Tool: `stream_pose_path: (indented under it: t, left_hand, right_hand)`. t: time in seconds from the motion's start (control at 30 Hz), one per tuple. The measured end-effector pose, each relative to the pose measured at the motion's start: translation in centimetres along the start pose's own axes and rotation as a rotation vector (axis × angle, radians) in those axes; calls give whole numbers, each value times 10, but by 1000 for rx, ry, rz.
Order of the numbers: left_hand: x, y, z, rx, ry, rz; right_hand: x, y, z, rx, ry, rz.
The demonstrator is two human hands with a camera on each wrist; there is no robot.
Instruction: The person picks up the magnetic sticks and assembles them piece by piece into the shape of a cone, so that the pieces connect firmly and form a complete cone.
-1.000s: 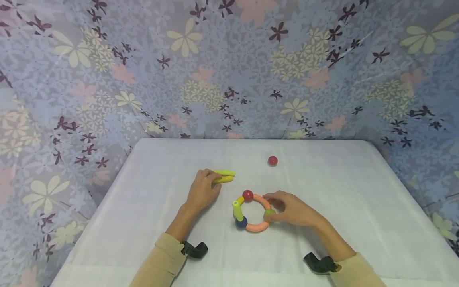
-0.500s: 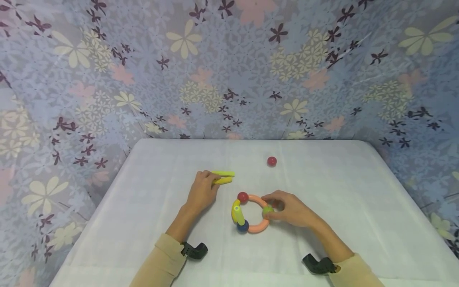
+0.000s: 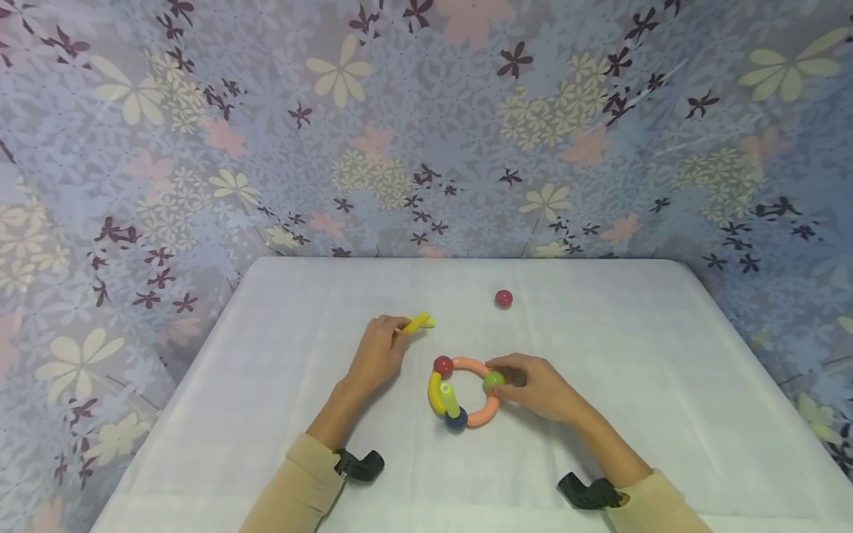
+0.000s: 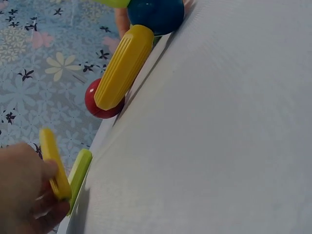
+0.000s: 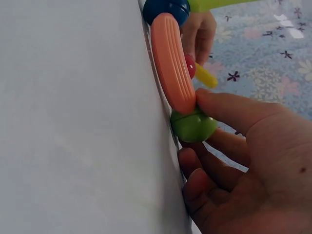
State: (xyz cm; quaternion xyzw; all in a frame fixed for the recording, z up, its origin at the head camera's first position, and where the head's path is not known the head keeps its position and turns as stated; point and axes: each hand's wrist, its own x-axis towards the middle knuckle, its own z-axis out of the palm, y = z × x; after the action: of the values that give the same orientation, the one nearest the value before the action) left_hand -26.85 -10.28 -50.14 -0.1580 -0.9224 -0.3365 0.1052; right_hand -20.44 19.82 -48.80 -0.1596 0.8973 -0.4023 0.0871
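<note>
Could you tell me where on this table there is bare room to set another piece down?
The table is bare right of the right hand, and left of the left hand. It is crowded between the hands, around the ring and the yellow sticks.

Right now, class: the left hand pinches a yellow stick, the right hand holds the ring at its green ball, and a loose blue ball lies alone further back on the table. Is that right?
Not quite. The loose ball further back is red, not blue, as the head view shows. The rest stands: the left hand pinches a yellow stick, and the right hand holds the ring at its green ball.
</note>
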Motion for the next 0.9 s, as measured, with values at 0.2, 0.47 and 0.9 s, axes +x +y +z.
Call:
stream_pose_path:
  t: [0.2, 0.47, 0.9]
  left_hand:
    - [0, 10, -4, -192, -94, -70]
    - [-1, 27, -6, -376, -222, -75]
    - [-5, 38, -4, -448, -284, 62]
  right_hand:
    - [0, -2, 2, 16, 11, -1]
    - [1, 0, 4, -4, 15, -17]
    - [2, 1, 5, -36, 9, -12]
